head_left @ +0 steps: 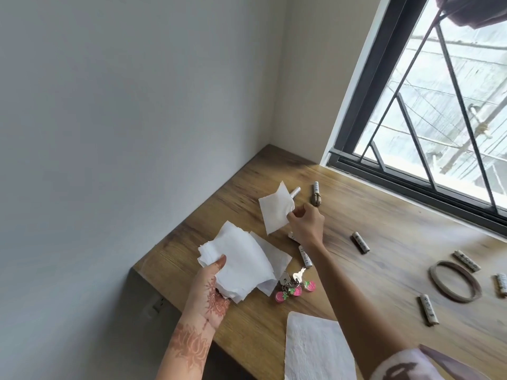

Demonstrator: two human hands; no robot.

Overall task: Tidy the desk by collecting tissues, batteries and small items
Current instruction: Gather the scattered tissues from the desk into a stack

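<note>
Head view: looking down on a wooden worktop (384, 215) set into the corner of the room, under a barred window (439, 105).
Left hand (211, 286): henna-patterned and turned palm up over the worktop's left end. The thumb clamps down on a stack of tissues (241, 261) and the fingers are hidden beneath it.
Stack of tissues: white, unevenly fanned and held above the wood. Its lower sheets droop towards the keys.
Right hand (304, 223): stretched further back, with the fingertips pinching the right edge of a single tissue (275, 209).
Single tissue: a white square, tilted, that looks lifted off the surface. It covers one end of a white pen (295, 192).
Small tube (317, 192): it has a brown end and lies just beside the pen, nearer the window.
Batteries: one (305, 256) lies under the right wrist and another (360, 242) to its right. Three more (467, 260), (428, 309), (502, 283) sit around the wooden ring, and a last one is half hidden beneath the right hand.
Keys (295, 287): a bunch with three pink strawberry charms, lying on the worktop just beside the stack, between the two forearms.
Wooden ring (455, 281): lying flat, well to the right.
Loose tissue (315, 349): a larger white sheet, flat at the near edge and cut off by the bottom of the view.
</note>
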